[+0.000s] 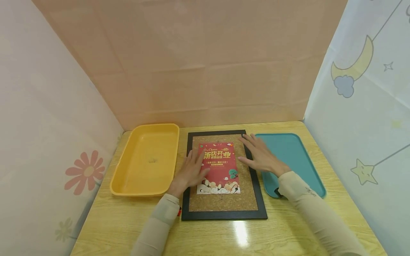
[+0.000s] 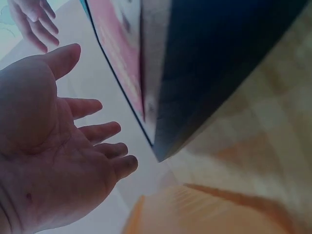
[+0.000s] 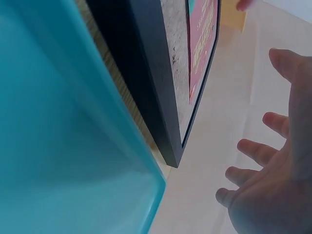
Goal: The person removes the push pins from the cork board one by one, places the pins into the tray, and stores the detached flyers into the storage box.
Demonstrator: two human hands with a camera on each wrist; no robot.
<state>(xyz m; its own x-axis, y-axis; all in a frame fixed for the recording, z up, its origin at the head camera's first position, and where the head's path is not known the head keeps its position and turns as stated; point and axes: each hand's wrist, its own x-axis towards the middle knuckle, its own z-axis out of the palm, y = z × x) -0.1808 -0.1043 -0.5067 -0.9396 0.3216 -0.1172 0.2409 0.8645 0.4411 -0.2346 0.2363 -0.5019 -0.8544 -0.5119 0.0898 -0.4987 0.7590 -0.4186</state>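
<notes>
A red poster [image 1: 219,167] with gold lettering and a pale cloud pattern along its bottom lies on a cork board [image 1: 224,204] with a black frame [image 1: 224,215]. Small dark dots show near the poster's lower corners; whether they are pins is hard to tell. Over the poster's left edge hovers my left hand [image 1: 191,170], fingers spread and palm bare in the left wrist view. My right hand [image 1: 261,156] is above the board's right side, beside the poster, with loosely spread fingers. Neither hand holds anything.
A yellow tray [image 1: 145,160] stands left of the board, and a teal tray [image 1: 291,156] stands right of it, partly under my right forearm. All rest on a wood-grain table [image 1: 112,227]. Cloth walls [image 1: 205,71] enclose the back and both sides.
</notes>
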